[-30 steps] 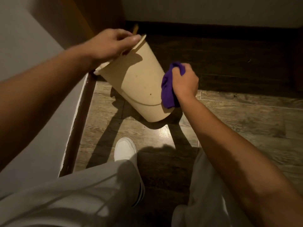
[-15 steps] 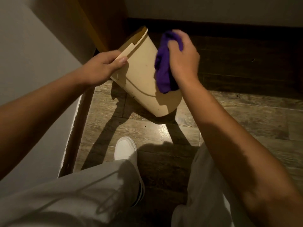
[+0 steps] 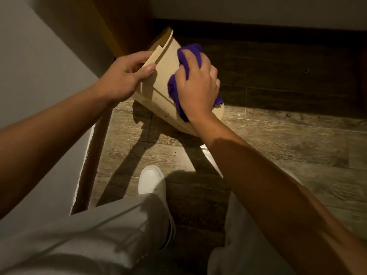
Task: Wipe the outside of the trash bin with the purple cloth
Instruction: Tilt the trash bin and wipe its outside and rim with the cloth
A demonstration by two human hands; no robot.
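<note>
A beige plastic trash bin is tilted, its open rim pointing up and away to the far left, its base low near the wooden floor. My left hand grips the bin's rim, thumb on the outer wall. My right hand holds a bunched purple cloth and presses it against the bin's outer side. The cloth shows above and below my fingers. Small dark specks dot the lower wall of the bin.
A light wall with a dark skirting board runs along the left. A dark skirting lines the far wall. My white shoe and light trousers fill the foreground on the wooden floor.
The bin turned and tipped further in my left hand. My right hand carried the cloth from the bin's right edge up and onto its near side.
</note>
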